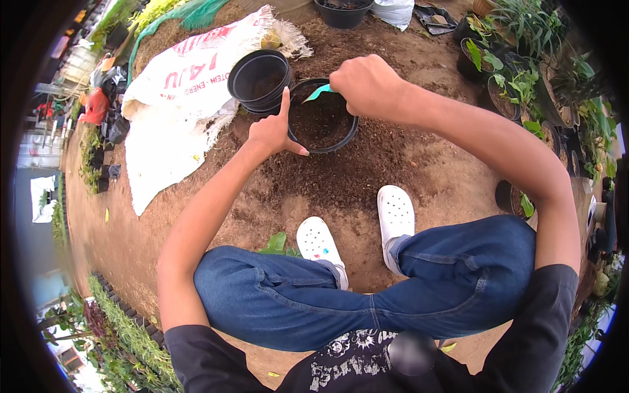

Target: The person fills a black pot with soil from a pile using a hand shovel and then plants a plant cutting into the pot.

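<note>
A round black plastic plant pot (pixel 322 143) stands on the ground before me, with dark soil (pixel 322 118) inside. My right hand (pixel 366 86) is closed around a small green hand trowel (pixel 320 91), gripping it above the pot's far right rim. The trowel's blade points left over the soil; its handle is hidden in my fist. At the pot's left side is my left hand (pixel 271 131), index finger and thumb spread wide along the rim. Just beyond that hand, a stack of black plastic pots (pixel 259 81) leans slightly, touching or nearly touching the filled pot.
A white woven sack (pixel 182 108) with red print lies at the left. Loose dark soil (pixel 339 177) covers the ground around the pot, near my white clogs (pixel 396 211). Another black pot (pixel 343 14) stands farther off. Potted plants (pixel 506 93) line the right side.
</note>
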Demonstrator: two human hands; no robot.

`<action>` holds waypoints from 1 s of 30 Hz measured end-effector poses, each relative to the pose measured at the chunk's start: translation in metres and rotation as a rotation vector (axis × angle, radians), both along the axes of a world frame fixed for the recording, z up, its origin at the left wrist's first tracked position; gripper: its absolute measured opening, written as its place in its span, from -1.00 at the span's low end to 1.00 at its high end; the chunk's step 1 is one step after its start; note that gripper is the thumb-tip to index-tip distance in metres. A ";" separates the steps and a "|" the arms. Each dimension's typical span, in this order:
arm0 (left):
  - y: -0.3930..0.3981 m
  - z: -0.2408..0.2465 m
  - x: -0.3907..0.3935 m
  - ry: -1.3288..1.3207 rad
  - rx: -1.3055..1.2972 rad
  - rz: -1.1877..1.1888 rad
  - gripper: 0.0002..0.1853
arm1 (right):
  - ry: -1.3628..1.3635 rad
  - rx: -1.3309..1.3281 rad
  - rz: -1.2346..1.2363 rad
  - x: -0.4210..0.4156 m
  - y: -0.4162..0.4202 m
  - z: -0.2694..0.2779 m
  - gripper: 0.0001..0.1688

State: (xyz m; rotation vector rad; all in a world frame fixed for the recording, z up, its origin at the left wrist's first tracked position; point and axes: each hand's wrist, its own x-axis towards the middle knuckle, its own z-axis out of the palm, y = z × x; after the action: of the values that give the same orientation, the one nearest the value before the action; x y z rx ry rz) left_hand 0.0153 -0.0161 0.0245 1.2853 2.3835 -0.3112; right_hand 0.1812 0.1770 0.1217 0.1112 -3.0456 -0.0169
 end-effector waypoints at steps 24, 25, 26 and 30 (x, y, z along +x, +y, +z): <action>0.001 -0.004 -0.002 -0.003 0.054 -0.016 0.82 | -0.123 -0.562 -0.079 0.000 -0.018 -0.013 -0.69; 0.000 -0.003 -0.002 -0.001 0.045 -0.013 0.82 | -0.118 -0.641 -0.080 -0.002 -0.019 -0.004 -0.68; -0.001 -0.003 -0.003 0.004 0.048 -0.016 0.82 | -0.074 -0.653 -0.043 -0.006 -0.019 -0.011 -0.71; 0.005 -0.001 0.002 0.005 0.036 -0.017 0.81 | -0.067 -0.488 0.257 -0.012 0.000 -0.050 -0.72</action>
State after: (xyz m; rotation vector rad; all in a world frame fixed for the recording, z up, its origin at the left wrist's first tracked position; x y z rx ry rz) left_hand 0.0169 -0.0112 0.0231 1.3233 2.3934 -0.2778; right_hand 0.1694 0.1772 0.0720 0.4671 -2.9689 0.7515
